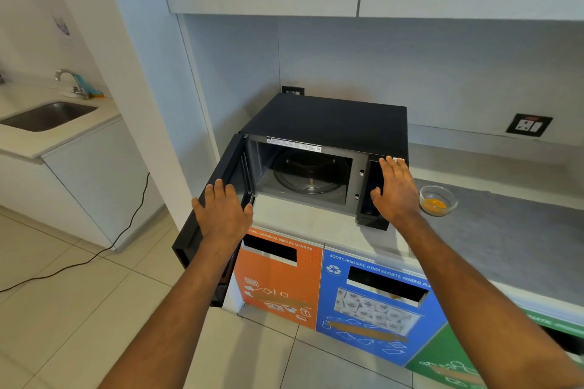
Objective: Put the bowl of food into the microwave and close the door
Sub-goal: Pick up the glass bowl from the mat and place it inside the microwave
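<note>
**Microwave open and empty, bowl waiting on the counter**

Microwave [328, 148] sits on the counter [505, 230], black, with its cavity exposed and nothing on the glass turntable [311, 172]. That leaves the loading step not yet done. Below the counter edge run the waste bins [373, 303], orange, blue and green, which play no part in the job.

Door [218, 199] hangs wide to the left, swung out past the counter edge, so the opening is clear for a bowl to pass in from the front or the right.

Left hand [222, 215] lies over the top edge of the door, fingers curled loosely on it rather than clamped; the likely reason is to keep the door steady and ready to swing shut. Right hand [396, 191] rests flat against the control panel side of the microwave, fingers spread and slack, holding nothing, probably bracing the body so it does not slide.

Bowl of food [438, 200], clear glass with something orange-yellow in the bottom, stands on the counter just to the right of the microwave, close beside the right hand but not touched by it. The right hand looks best placed to lift it.
</note>
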`<state>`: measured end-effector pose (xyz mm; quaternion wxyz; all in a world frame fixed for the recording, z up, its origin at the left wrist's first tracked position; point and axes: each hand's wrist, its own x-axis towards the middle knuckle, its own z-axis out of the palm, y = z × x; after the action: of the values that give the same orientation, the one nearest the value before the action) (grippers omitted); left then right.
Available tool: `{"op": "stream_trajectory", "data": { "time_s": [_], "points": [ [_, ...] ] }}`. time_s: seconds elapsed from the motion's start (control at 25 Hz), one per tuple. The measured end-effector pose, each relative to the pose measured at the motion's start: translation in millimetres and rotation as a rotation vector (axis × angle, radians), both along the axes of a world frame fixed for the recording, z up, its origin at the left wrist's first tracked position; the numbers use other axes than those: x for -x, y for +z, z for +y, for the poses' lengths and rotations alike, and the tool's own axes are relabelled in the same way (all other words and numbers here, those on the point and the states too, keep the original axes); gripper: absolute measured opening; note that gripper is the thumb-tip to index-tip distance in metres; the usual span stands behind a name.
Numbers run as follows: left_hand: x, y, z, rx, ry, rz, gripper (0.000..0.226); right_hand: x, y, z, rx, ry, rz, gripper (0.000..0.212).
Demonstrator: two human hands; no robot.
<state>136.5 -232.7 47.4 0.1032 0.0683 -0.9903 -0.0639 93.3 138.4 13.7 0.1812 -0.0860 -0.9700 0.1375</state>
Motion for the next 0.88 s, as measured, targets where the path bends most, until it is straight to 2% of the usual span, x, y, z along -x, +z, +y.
{"op": "stream_trajectory", "data": {
  "time_s": [0.12,0.24,0.48,0.64,0.8,0.88],
  "points": [
    [-1,-5,12,0.061,0.000,0.044,0.073,-8,-2,-1,0.039,0.000,0.027,0.076],
    [-3,-20,42,0.033,-0.199,0.081,0.068,-32,-16,-4,0.162,-0.013,0.122,0.073],
    [-12,-77,136,-0.518,-0.481,-0.262,0.064,-71,-81,28,0.355,-0.067,0.075,0.052],
    [-4,-102,211,-0.686,-0.559,-0.438,0.058,-72,-105,70,0.516,-0.183,0.015,0.045],
    [27,-116,282,-0.954,-0.443,-0.644,0.051,-58,-123,119,0.857,-0.334,0.071,0.043],
    [47,-122,314,-1.004,-0.395,-0.703,0.047,-42,-127,145,1.047,-0.428,0.104,0.038]
  ]
}}
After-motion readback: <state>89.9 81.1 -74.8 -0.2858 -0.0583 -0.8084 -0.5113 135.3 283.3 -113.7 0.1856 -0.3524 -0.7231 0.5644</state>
